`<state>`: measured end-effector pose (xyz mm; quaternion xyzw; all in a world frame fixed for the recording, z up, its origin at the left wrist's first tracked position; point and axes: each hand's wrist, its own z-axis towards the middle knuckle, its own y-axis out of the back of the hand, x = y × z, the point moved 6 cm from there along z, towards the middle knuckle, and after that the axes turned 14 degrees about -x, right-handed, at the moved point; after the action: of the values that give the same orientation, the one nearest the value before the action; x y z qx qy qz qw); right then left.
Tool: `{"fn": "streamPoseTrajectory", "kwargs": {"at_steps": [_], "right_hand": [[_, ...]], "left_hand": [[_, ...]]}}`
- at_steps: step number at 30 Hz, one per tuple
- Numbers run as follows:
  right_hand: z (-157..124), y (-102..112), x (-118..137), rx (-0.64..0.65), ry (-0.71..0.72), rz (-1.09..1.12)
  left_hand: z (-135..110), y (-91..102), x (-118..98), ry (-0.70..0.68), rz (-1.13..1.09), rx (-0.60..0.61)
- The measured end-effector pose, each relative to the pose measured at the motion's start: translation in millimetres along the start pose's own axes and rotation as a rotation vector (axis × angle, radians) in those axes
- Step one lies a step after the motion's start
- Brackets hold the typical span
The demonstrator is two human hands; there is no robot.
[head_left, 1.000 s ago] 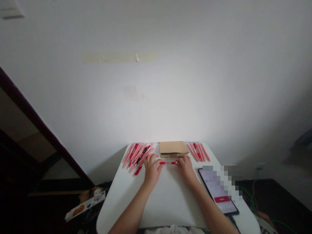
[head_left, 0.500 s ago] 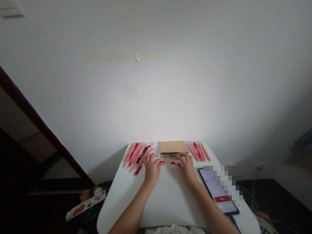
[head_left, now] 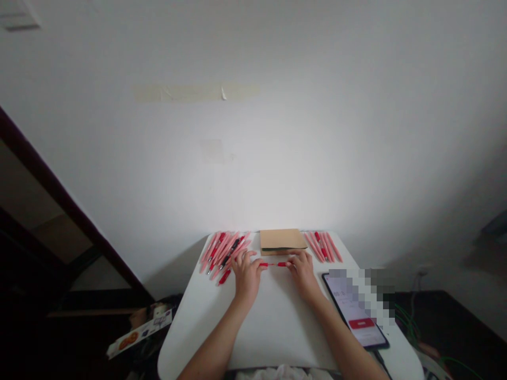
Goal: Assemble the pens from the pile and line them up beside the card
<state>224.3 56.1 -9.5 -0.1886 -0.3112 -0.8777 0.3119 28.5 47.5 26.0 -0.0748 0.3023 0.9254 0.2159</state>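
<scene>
Above the white table, my left hand (head_left: 247,277) pinches one end of a red pen (head_left: 264,264) between thumb and fingers. The opposite red end is pinched by my right hand (head_left: 303,272). Between the two red ends runs a thinner, paler stretch, perhaps the refill; its detail is too small to make out. The pen lies level, side to side, in front of a brown notebook (head_left: 283,238). Just left of my left hand is a loose pile of pens (head_left: 222,250), mostly pink, with some red and a black one.
Beyond my right hand, a row of pink pens (head_left: 332,247) with a red one lies at the table's back right. A phone (head_left: 356,316) with a lit screen rests on the right side of the white table (head_left: 277,332). The wall (head_left: 273,158) rises directly behind.
Very little differs. My right hand and its end of the pen have shifted very slightly to the right; both hands keep their pinch.
</scene>
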Motion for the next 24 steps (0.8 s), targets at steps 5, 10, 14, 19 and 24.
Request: {"fn": "streamPoseTrajectory", "kwargs": {"at_steps": [5,10,14,19,24], "right_hand": [[-1.5,-1.8,0.5,-0.026,0.018,0.022],[0.7,-2.6,2.5,-0.052,0.048,0.022],[3.7,1.0,5.0,-0.019,0.037,0.032],[5.1,7.4,3.2,0.006,-0.025,0.02],[2.6,6.3,-1.0,0.009,-0.086,0.028]], "left_hand": [[-1.4,-1.0,0.0,0.011,0.003,0.014],[-1.6,-2.2,1.2,0.008,-0.004,0.019],[-1.9,-5.2,3.0,0.002,-0.011,0.019],[-1.7,-3.7,0.3,-0.006,-0.044,-0.017],[0.1,0.1,-3.4,-0.022,-0.074,-0.031]]}}
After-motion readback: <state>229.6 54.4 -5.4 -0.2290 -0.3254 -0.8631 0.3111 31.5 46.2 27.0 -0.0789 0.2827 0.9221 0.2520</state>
